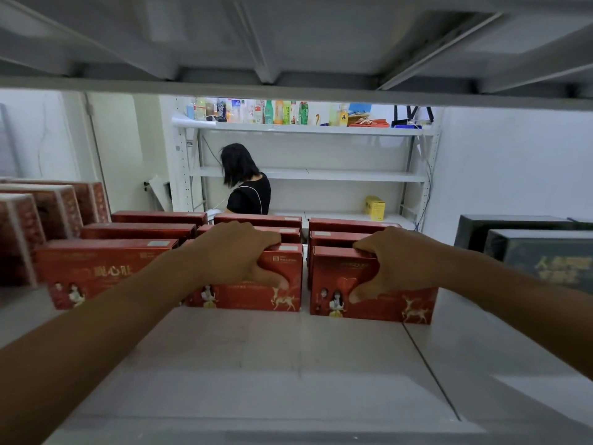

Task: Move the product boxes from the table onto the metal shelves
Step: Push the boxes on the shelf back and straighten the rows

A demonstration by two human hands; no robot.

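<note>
Red product boxes [144, 231] stand upright in rows toward the back edge of the metal shelf [288, 364], and a hand holds the front box of each of two neighbouring rows. The left hand [234, 252] grips the left front box [256, 300], with the fingers curled over its top edge and the thumb pressed on its printed face. The right hand [401, 261] grips the right front box [414, 305] the same way. The two boxes stand just beside each other with a narrow gap between them, well back from the shelf's front edge.

Both hands' fingertips are hidden behind the box tops, and the left forearm covers the lower left corner of its box. The print is blurred; only deer and small figures can be made out. Red cartons [19, 236] at the left edge are blurred and cut off, and dark boxes [545, 255] at the right edge run out of view. Beyond the back edge, the rows partly hide a person in a black top [250, 195].
</note>
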